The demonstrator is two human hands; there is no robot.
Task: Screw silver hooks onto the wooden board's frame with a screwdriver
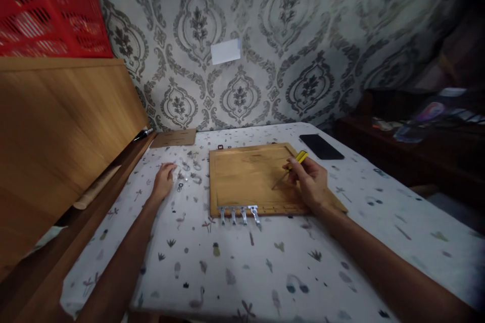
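Right hand point(313, 181): closed around the yellow screwdriver point(299, 157), over the wooden board point(246, 176). Left hand point(163, 180): partly curled near loose metal pieces point(196, 178); any grip indiscernible.

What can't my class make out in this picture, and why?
All in the head view:
Left hand: whether it holds anything; too small to tell.
Yellow-handled tool: part of its grip; hidden by the right hand.
Red crate: full shape; cut off by picture edges.
Bottle label: wording; blurred.

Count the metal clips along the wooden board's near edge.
4 on the wooden board: leftmost clip near the corner, then second clip, third clip, fourth clip nearest mid-edge. The right hand may hide others.
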